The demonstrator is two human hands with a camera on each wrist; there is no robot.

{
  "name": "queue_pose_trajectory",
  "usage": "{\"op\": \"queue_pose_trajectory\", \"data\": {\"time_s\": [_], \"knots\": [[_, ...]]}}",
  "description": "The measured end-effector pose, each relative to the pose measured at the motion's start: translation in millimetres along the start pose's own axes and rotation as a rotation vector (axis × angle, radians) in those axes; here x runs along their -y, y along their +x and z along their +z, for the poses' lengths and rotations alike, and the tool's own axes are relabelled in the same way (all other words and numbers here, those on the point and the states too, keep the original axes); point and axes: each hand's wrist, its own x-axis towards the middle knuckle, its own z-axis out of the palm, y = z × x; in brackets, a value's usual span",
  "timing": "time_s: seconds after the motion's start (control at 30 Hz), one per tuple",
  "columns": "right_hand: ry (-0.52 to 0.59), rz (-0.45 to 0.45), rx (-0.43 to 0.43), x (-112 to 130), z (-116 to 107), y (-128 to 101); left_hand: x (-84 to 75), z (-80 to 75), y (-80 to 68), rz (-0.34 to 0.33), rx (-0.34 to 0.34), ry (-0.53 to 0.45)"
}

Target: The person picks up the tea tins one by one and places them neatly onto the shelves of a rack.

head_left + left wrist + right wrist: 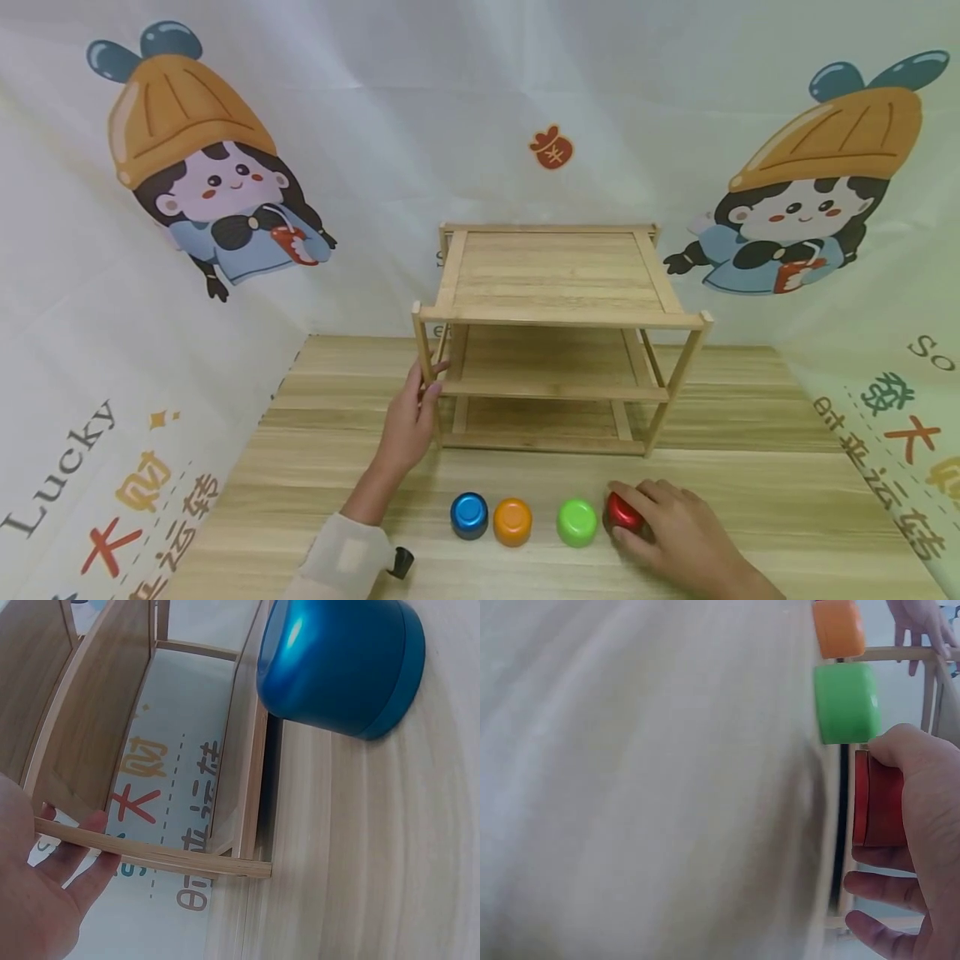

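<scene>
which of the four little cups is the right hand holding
The red cup, at the right end of the row. The right hand has its grip around it, while the green, orange and blue cups stand untouched.

four cups [525,518] in a row before the shelf [558,333], on the table [750,500]

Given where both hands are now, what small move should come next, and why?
Probably lift the red cup straight up off the table. The right hand already curls round it, at the right end of the row beside the green cup, while the left hand holds the wooden shelf at its front left post.
</scene>
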Motion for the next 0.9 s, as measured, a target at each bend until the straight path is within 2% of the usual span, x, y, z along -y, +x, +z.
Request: {"op": "queue_pose_trajectory", "data": {"time_s": [0.4, 0.9], "knots": [[0.003, -0.085, -0.09, -6, -36, 24, -1.7, -0.5, 1.3, -0.024, 0.003, 0.009], [0.029, -0.094, -0.154, 0, -84, 52, -3.1, -0.4, 1.8, 0.011, -0.008, 0.033]]}}
